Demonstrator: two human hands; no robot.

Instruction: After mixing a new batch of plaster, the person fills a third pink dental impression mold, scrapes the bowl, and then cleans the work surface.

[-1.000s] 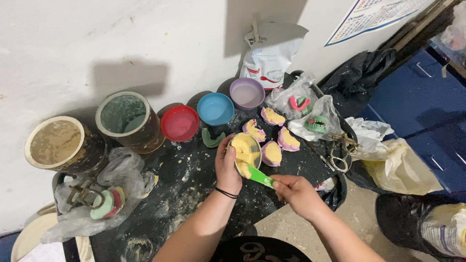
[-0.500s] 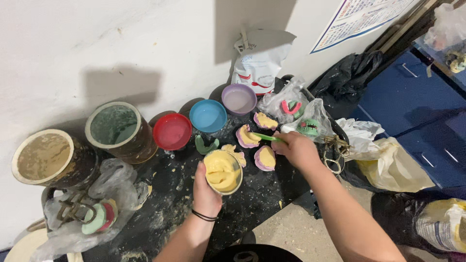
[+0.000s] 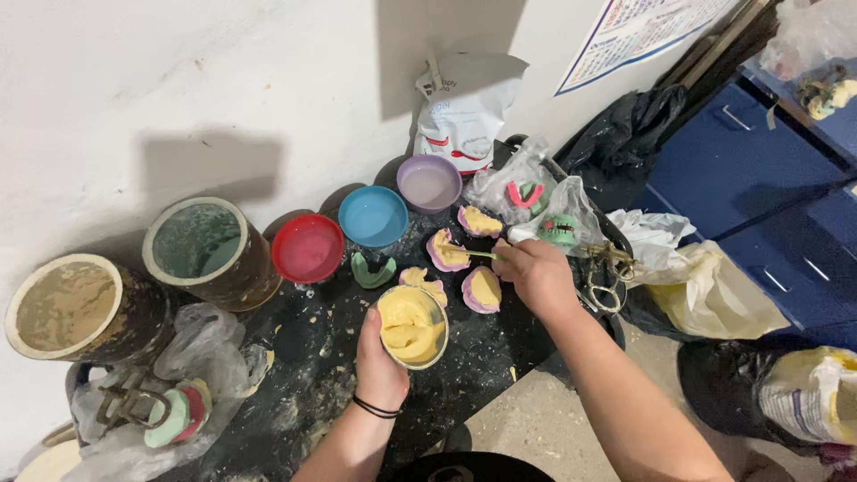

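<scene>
**Yellow mix being spread into pink moulds at the bench**

A mixing bowl (image 3: pixel 412 327) of yellow paste is gripped from below by the left hand (image 3: pixel 379 357) and held over the dark bench (image 3: pixel 312 357). The right hand (image 3: pixel 536 272) is closed round a spatula (image 3: pixel 469 254), whose tip is laid on a pink mould (image 3: pixel 445 250) behind the bowl.

Progress, as judged: yellow fill is seen in four pink moulds, including one near the purple bowl (image 3: pixel 429 183) and one beside the right hand (image 3: pixel 483 289). The green tray (image 3: pixel 372 270) appears unfilled. Much paste is left in the mixing bowl.

Also noted: red bowl (image 3: pixel 308 248), blue bowl (image 3: pixel 373 216), two large tubs (image 3: pixel 210 250) at the left, a white bag (image 3: pixel 469 107) against the wall.

Hard to make out: the spatula handle is hidden in the hand; contents of the clear bags (image 3: pixel 544 201) are blurred by plastic; the clamp (image 3: pixel 134 406) at lower left is partly bagged and cut off.
</scene>
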